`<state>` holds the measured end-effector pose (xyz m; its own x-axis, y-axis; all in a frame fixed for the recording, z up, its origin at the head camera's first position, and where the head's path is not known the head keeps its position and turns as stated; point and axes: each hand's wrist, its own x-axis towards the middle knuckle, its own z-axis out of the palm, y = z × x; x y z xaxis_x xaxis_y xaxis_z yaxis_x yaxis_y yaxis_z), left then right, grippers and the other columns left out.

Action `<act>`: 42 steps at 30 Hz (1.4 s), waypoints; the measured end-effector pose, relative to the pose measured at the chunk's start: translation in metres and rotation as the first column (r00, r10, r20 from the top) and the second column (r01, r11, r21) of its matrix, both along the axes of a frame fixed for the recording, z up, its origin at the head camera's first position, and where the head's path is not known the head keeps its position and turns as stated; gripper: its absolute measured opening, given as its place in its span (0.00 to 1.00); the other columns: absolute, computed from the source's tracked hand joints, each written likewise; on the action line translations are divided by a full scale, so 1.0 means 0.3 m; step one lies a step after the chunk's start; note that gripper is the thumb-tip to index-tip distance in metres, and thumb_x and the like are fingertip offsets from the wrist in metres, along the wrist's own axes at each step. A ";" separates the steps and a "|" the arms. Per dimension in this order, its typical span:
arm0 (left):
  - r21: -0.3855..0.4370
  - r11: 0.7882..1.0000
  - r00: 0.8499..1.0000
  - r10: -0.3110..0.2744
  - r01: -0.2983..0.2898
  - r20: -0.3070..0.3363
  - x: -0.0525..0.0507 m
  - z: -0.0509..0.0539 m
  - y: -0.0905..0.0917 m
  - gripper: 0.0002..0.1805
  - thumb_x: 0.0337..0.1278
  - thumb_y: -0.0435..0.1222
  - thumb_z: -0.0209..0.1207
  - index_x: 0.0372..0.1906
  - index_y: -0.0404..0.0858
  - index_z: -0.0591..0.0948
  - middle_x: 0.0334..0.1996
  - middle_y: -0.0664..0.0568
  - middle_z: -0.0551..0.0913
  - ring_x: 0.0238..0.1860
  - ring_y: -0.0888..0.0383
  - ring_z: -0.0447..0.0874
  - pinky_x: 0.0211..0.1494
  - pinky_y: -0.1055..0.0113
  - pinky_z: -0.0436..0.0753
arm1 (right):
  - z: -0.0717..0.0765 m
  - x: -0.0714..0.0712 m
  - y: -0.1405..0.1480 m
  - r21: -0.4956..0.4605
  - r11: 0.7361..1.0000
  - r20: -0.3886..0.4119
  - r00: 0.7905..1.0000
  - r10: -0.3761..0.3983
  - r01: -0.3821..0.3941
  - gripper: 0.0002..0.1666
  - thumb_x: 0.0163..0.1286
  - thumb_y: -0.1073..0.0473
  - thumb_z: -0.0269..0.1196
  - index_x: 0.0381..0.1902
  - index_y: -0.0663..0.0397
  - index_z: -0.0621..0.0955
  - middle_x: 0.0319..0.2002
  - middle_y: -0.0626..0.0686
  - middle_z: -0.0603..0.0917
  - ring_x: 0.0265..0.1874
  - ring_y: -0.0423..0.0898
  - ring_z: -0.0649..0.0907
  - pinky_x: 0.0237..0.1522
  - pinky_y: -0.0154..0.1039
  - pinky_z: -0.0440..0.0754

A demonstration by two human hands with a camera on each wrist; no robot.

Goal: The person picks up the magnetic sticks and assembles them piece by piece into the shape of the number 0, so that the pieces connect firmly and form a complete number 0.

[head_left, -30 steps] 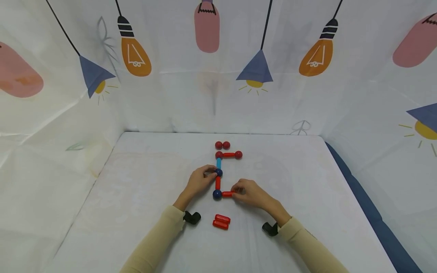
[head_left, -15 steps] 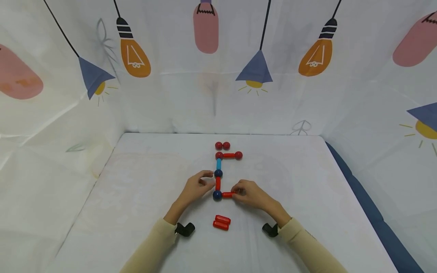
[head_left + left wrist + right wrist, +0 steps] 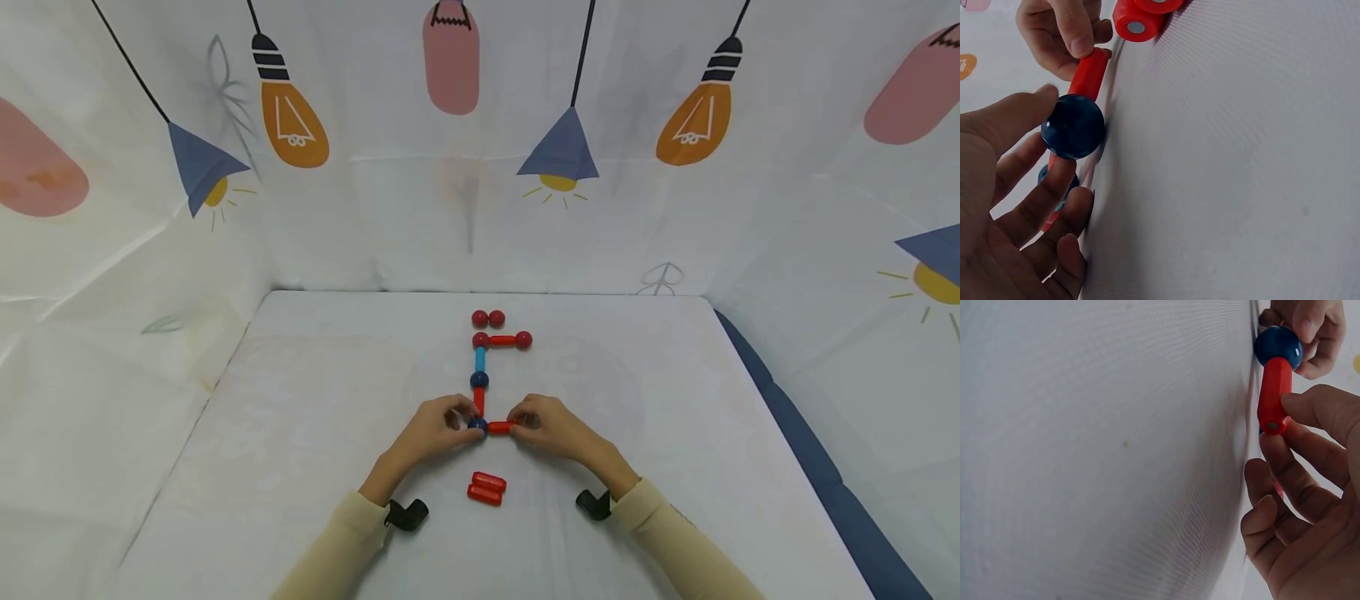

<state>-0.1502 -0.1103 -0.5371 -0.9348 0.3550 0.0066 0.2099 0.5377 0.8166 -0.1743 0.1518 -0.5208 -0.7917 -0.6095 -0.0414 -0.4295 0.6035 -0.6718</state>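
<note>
The left hand (image 3: 441,427) pinches the near blue ball (image 3: 477,427) between thumb and fingers; in the left wrist view this ball (image 3: 1073,127) is large and glossy. A red rod (image 3: 500,427) touches its right side, and the right hand (image 3: 553,427) pinches the rod's free end, as the right wrist view confirms for the rod (image 3: 1275,394). From the near ball a second red rod (image 3: 478,402) runs away to another blue ball (image 3: 479,380). Beyond it come a light blue rod (image 3: 480,359), a red ball (image 3: 480,340), and a red rod (image 3: 502,340) ending in a red ball (image 3: 523,340).
Two loose red balls (image 3: 488,318) lie side by side beyond the joined pieces. Two red rods (image 3: 487,488) lie together on the near part of the white table (image 3: 637,367). Printed cloth (image 3: 375,208) stands behind and at the sides.
The left hand has let go of the farther blue ball, moved toward the person and taken hold of the near blue ball. The right hand has stayed on the rod.
</note>
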 end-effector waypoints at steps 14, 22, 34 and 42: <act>-0.022 1.000 1.000 -0.002 0.002 0.008 0.002 -0.003 0.002 0.14 0.56 0.44 0.75 0.45 0.48 0.85 0.38 0.59 0.84 0.37 0.59 0.77 0.40 0.70 0.78 | -0.011 -0.003 0.002 -0.004 1.000 0.009 1.000 0.004 -0.004 0.09 0.70 0.58 0.68 0.47 0.50 0.88 0.39 0.44 0.86 0.38 0.38 0.80 0.45 0.34 0.82; 0.000 1.000 1.000 0.010 -0.010 0.009 0.006 -0.010 0.001 0.15 0.56 0.44 0.74 0.46 0.47 0.86 0.39 0.58 0.85 0.37 0.59 0.77 0.40 0.70 0.79 | 0.002 -0.025 0.005 0.024 0.999 0.009 1.000 0.026 -0.026 0.10 0.70 0.57 0.68 0.48 0.50 0.88 0.40 0.43 0.86 0.38 0.38 0.80 0.44 0.33 0.82; 0.010 1.000 0.999 0.013 -0.013 0.038 0.004 -0.007 0.003 0.15 0.56 0.46 0.74 0.46 0.47 0.86 0.39 0.58 0.85 0.38 0.58 0.76 0.40 0.70 0.78 | 0.098 -0.125 0.003 0.092 0.994 0.027 0.998 0.052 -0.054 0.17 0.72 0.54 0.67 0.55 0.54 0.85 0.44 0.46 0.87 0.43 0.42 0.82 0.46 0.35 0.83; 0.009 1.000 0.999 0.018 -0.018 0.052 0.005 -0.001 0.002 0.15 0.57 0.46 0.74 0.47 0.47 0.86 0.40 0.58 0.85 0.38 0.58 0.76 0.39 0.70 0.78 | 0.178 -0.241 -0.023 0.097 0.994 -0.026 0.998 0.060 -0.057 0.20 0.72 0.55 0.68 0.58 0.58 0.84 0.47 0.51 0.87 0.46 0.47 0.84 0.50 0.42 0.85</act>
<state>-0.1486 -0.1098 -0.5374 -0.9402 0.3383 -0.0386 0.1578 0.5334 0.8310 -0.2465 0.1449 -0.4672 -0.7565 -0.6491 -0.0795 -0.4846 0.6381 -0.5983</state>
